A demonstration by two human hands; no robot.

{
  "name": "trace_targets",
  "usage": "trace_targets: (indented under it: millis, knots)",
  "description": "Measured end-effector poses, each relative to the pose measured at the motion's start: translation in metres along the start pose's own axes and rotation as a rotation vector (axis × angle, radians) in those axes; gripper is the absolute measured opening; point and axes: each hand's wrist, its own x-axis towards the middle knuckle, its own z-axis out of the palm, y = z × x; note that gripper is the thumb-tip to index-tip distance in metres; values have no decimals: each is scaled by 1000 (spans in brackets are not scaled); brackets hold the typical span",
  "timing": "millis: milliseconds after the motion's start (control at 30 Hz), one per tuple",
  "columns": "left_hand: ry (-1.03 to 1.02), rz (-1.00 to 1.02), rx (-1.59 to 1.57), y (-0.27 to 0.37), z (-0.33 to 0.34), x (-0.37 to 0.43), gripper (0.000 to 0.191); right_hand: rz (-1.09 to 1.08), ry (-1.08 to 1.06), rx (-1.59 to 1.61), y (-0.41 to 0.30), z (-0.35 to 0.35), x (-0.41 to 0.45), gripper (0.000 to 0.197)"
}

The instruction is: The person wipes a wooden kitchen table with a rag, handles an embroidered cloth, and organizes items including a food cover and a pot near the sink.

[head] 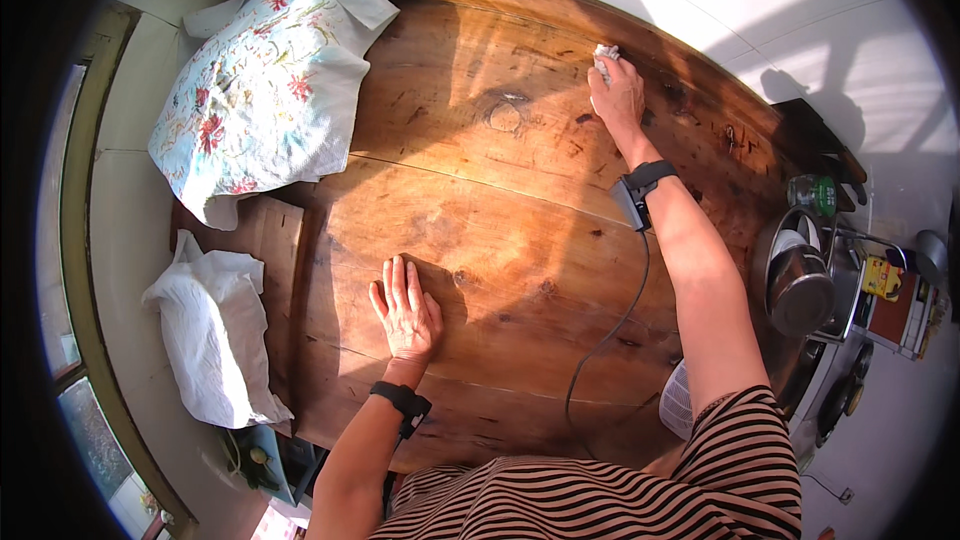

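A broad wooden tabletop [450, 232] spreads out before me, with knots, dark stains and seams between its boards. My right hand [621, 94] reaches to the far part of it and grips a crumpled white cloth or paper wad [606, 54], pressed on the wood close to the raised back board. Flat on the near left part of the table rests my left hand [409, 315], fingers spread, with nothing in it. Both wrists wear black straps with small devices, and a cable [600, 349] trails from the right one over the wood.
A flowered cloth [262, 90] covers something at the back left. Below it, a white cloth [214, 337] lies beside a wooden board [274, 232]. To the right stand a metal pot [801, 289], a glass jar [814, 195] and a dark cleaver-like blade [810, 127]. A white perforated basket [676, 401] sits by my right arm.
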Motion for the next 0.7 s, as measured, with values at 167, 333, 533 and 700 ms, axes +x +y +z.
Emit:
trace_targets:
  millis: [167,333,533,700]
  knots:
    - [-22,4,12,1,4,2,52,-286,-135,26,-95,45,20,39]
    - [-21,-2,1,4,3,2,53,-787,-362,193,-118,44,-63,40]
    - [30,30,8,7,7,4,51,-964,-825,400,-70,-67,-257,51]
    - [37,-1,64,-3,4,-1,49,-121,-480,329,-2,-146,-173,49]
